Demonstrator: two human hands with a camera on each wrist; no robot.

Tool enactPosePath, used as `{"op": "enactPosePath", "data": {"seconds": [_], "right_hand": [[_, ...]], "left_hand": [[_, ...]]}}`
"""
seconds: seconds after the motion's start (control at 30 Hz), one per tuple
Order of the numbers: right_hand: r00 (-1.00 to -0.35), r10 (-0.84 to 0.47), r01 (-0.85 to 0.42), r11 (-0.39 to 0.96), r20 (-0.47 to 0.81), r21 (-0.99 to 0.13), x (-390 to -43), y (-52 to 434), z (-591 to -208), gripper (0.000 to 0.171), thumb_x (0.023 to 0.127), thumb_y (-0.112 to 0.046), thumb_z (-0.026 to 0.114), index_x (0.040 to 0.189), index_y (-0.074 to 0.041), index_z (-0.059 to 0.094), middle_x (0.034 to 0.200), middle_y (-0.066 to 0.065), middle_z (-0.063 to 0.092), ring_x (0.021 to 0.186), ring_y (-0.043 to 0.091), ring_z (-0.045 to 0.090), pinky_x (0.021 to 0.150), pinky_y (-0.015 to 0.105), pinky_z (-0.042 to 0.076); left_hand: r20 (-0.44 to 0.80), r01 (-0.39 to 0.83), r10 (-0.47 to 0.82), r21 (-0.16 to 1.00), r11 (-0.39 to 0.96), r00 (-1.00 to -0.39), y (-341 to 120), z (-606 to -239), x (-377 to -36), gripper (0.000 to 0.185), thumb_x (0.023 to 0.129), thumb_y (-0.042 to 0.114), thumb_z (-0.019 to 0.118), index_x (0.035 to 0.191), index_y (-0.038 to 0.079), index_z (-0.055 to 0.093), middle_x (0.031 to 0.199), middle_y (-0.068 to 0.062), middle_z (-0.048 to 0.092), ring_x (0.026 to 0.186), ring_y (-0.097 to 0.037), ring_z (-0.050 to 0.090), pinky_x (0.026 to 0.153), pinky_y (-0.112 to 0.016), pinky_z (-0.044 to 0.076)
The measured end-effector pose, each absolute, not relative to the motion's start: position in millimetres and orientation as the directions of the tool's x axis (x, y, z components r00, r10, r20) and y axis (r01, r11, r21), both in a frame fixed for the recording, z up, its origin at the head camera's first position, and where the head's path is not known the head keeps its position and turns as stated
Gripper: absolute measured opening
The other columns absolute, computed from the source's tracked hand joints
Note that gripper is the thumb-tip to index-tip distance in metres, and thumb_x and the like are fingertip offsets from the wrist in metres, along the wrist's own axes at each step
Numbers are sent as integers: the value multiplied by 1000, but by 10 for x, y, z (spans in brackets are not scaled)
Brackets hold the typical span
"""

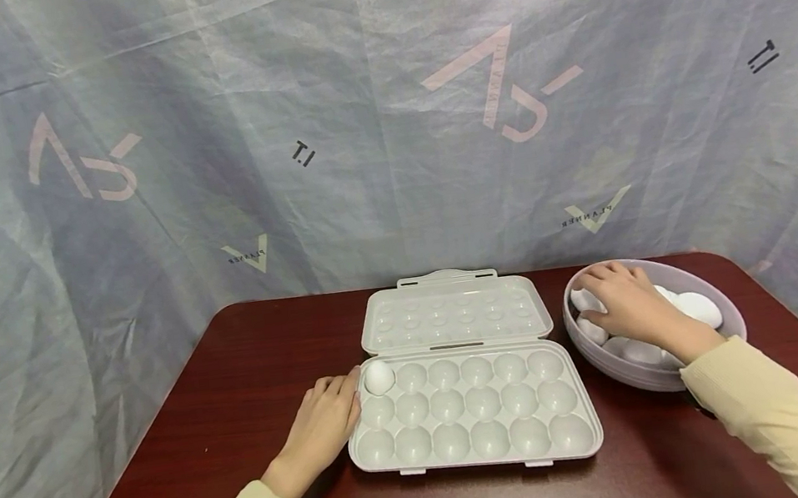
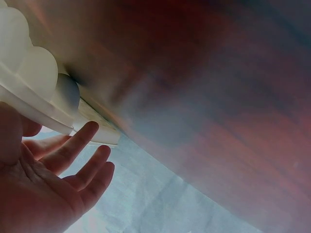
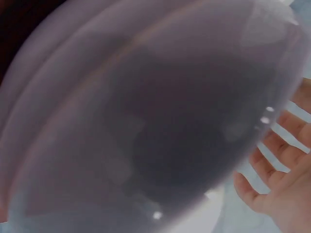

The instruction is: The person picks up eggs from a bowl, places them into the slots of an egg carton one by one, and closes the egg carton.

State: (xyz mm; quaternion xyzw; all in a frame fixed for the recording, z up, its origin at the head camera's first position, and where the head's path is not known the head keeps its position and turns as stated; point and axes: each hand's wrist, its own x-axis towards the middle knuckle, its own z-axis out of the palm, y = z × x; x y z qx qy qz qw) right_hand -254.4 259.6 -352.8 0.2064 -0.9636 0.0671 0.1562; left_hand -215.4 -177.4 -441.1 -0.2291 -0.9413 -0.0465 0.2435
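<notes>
A pale plastic egg tray (image 1: 588,436) lies open at the table's middle, its lid (image 1: 453,316) folded back flat. One white egg (image 1: 378,376) sits in the tray's far left cell; the other cells hold nothing. My left hand (image 1: 334,402) rests on the table against the tray's left edge, fingers relaxed, close to that egg. In the left wrist view its fingers (image 2: 73,150) lie straight under the tray's rim (image 2: 34,104). My right hand (image 1: 606,302) reaches into the bowl (image 1: 733,316), fingers spread on the white eggs (image 1: 699,307). It grips none that I can see.
The dark red table (image 1: 236,388) ends close behind the lid and drops off at left and right. A grey printed cloth (image 1: 382,117) hangs all around. The bowl wall (image 3: 146,121) fills the right wrist view, with my right hand's fingers (image 3: 272,160) behind it.
</notes>
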Motion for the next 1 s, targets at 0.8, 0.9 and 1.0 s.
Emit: {"op": "enactPosePath", "data": {"seconds": [0.8, 0.9, 1.0], "right_hand": [[-885, -338, -355, 935, 321, 4, -2642, 2697, -3713, 43, 67, -11, 73, 105, -5, 53, 111, 22, 54, 106, 45, 45, 75, 57, 32], [-879, -344, -360, 933, 329, 14, -2649, 2696, -3723, 44, 66, -12, 73, 105, -5, 53, 109, 22, 55, 103, 45, 46, 73, 57, 33], [-869, -357, -372, 928, 343, 23, -2648, 2689, -3725, 44, 66, -15, 73, 104, -6, 54, 105, 20, 56, 99, 44, 48, 71, 56, 34]], "left_hand": [[481, 461, 406, -6, 888, -777, -1766, -4399, -2142, 36, 88, 15, 55, 121, 1, 55, 102, -10, 65, 92, -29, 58, 76, -42, 47], [481, 460, 405, -4, 888, -777, -1766, -4397, -2139, 36, 88, 15, 55, 121, 1, 55, 102, -10, 65, 92, -30, 58, 76, -42, 47], [481, 458, 404, -5, 889, -778, -1769, -4400, -2140, 36, 88, 15, 55, 121, 1, 55, 102, -10, 65, 92, -30, 58, 76, -42, 47]]}}
